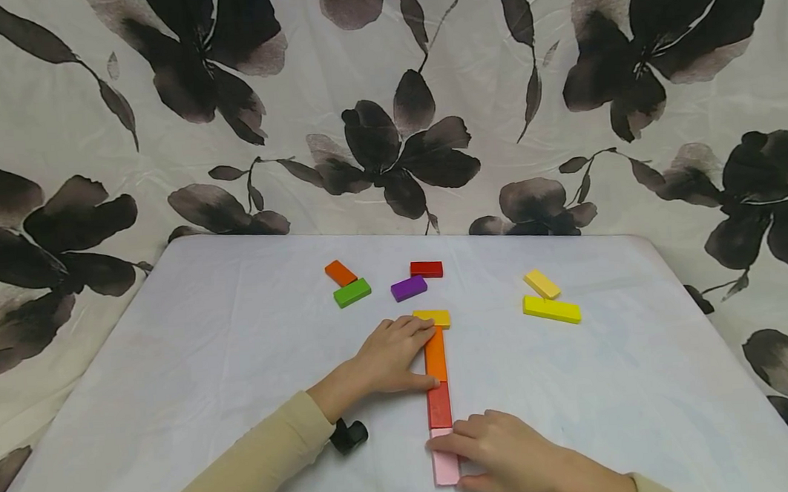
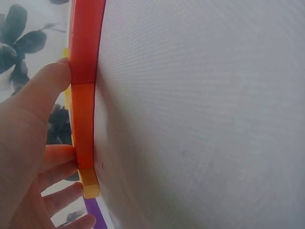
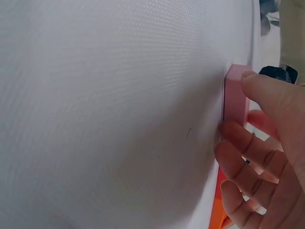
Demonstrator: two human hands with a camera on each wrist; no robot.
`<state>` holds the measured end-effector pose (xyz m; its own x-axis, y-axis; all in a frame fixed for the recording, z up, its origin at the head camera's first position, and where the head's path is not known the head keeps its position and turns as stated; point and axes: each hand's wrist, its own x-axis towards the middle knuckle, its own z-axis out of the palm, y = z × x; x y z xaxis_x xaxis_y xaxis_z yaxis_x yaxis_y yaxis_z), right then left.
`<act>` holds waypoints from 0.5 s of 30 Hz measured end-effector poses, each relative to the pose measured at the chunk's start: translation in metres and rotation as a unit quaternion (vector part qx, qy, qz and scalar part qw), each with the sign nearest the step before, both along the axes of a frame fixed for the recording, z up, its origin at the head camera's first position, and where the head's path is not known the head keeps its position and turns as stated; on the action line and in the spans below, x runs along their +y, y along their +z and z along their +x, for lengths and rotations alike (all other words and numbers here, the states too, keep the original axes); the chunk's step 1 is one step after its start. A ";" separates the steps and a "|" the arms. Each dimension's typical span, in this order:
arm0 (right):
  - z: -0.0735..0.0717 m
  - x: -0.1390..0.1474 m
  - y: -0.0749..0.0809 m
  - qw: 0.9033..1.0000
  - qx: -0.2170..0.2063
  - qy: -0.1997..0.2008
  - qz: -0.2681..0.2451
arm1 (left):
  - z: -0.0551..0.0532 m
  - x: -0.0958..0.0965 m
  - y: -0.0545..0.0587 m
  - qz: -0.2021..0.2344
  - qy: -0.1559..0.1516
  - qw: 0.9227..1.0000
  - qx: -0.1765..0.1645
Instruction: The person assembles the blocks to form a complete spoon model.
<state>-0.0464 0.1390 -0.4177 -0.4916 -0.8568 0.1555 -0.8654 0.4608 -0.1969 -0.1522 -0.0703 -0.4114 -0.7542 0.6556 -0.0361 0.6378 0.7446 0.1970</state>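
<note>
A row of blocks runs away from me on the white table: pink block (image 1: 445, 457) nearest, then red block (image 1: 439, 405), orange block (image 1: 435, 357), and a yellow-orange block (image 1: 441, 316) set crosswise at the far end. My left hand (image 1: 389, 356) lies along the row from the left. Its thumb touches the red-orange seam, and its spread fingertips reach the orange block's far end. From the right, my right hand (image 1: 512, 451) holds the pink block, index finger across its top and thumb near its close corner. The right wrist view shows the thumb on the pink block (image 3: 235, 98).
Beyond the row lie a small orange block (image 1: 340, 273), a green block (image 1: 353, 293), a purple block (image 1: 409, 288) and a dark red block (image 1: 426, 269). Two yellow blocks (image 1: 551, 309) lie to the right. A black device (image 1: 348, 436) shows under my left sleeve.
</note>
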 end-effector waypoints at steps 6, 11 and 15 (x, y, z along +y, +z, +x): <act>0.000 -0.003 0.001 1.000 -0.015 -0.014 0.017 | 0.000 0.000 0.000 0.001 -0.003 1.000 0.004; 0.000 -0.003 0.001 0.999 -0.020 -0.018 0.021 | 0.001 0.000 0.001 0.002 -0.003 1.000 0.003; 0.000 -0.004 0.001 0.999 -0.021 -0.021 0.023 | 0.001 0.000 0.002 0.002 -0.003 1.000 0.002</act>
